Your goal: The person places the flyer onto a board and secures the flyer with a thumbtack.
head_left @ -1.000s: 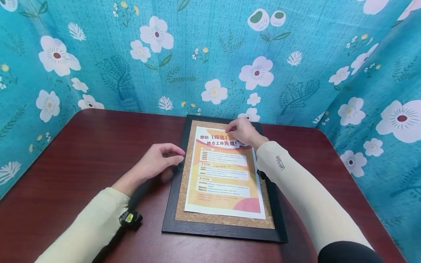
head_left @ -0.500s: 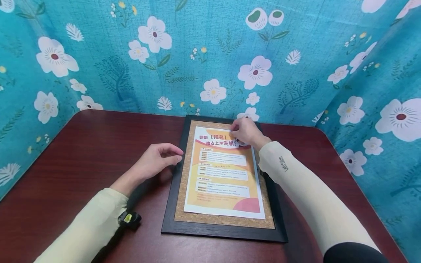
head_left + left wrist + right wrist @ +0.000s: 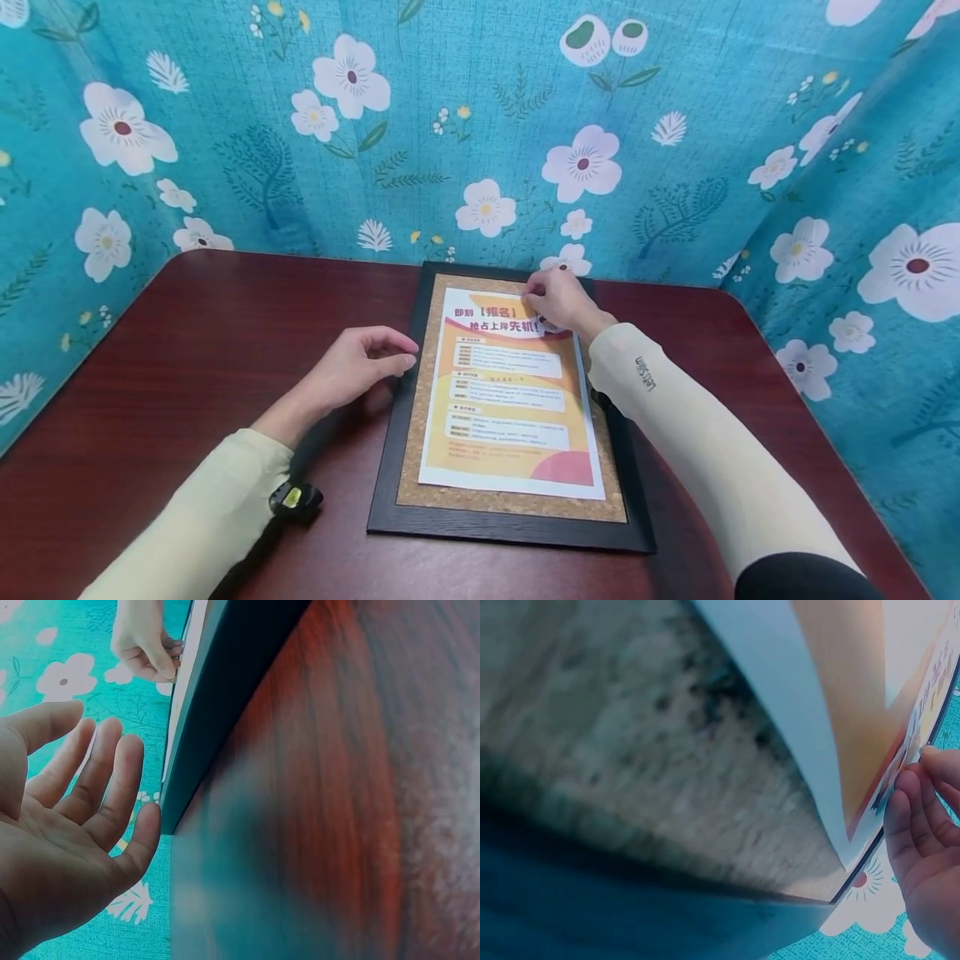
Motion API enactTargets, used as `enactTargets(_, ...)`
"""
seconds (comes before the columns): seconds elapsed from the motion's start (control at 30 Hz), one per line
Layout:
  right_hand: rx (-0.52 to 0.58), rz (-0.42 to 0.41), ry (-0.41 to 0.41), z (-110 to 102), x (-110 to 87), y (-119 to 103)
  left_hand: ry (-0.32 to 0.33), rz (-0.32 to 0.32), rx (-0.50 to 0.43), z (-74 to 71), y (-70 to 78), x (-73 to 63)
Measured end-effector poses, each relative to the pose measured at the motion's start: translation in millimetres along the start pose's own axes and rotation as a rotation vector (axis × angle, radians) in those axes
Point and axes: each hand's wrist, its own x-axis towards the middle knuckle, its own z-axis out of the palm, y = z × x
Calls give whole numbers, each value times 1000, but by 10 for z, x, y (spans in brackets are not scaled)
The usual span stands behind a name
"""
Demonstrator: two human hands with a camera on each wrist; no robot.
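A printed orange-and-white poster (image 3: 510,467) lies on a cork board (image 3: 517,504) with a black frame (image 3: 510,527). At its top edge, right of the middle, my right hand (image 3: 561,300) pinches with thumb and fingertips together close over the paper. The fingertips hide what sits between them; I cannot tell its kind. In the right wrist view the right hand (image 3: 930,840) is at the far side of the poster (image 3: 855,750). My left hand (image 3: 362,367) rests by the frame's left side, fingers loosely bent; the left wrist view shows its palm (image 3: 75,832) holding nothing.
The board lies on a dark red wooden table (image 3: 225,350), its far edge near a blue flowered curtain (image 3: 420,125). More curtain hangs along both sides. Each wrist wears a small black device, such as the left wrist camera (image 3: 296,500).
My right hand has shifted slightly to the right along the poster's top and then stayed nearly still. The left hand and the board have hardly moved.
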Motion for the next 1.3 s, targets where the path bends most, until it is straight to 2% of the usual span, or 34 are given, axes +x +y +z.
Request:
enactTargets(0.27,-59,22,22,36,33,-21,2,-1,-13,30,-10,3)
enactTargets(0.5,128,91,-19,-41,39,28,2,-5,-12,31,-17,9)
enactTargets(0.73,161,53,-87,-86,63,92,-2,-4,-15,29,-34,4)
enactTargets(1.03,139,26,-93,-48,67,85,-5,-5,-22,22,-37,13)
enactTargets(1.3,143,54,-83,-36,63,72,-5,-4,-16,28,-26,17)
